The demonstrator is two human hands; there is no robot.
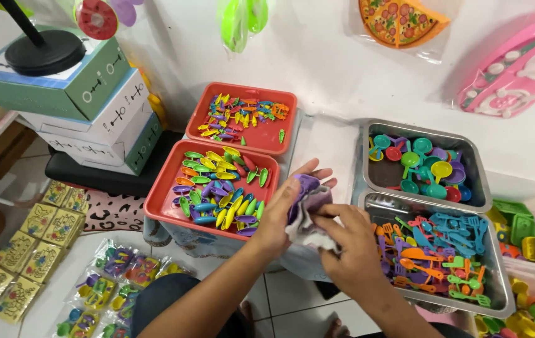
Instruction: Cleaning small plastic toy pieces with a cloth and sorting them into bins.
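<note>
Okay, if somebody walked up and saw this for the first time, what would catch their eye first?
Most likely the two red trays left of centre, heaped with small bright plastic pieces, and the two metal trays on the right holding toy pans and utensils. In the middle, the left hand and right hand together hold a purple item and a clear bag. Packed toy sets lie at lower left.

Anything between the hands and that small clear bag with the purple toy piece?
Nothing visible. Left hand and right hand both already grip the clear bag, with the purple piece at its top against the left fingers.
</note>
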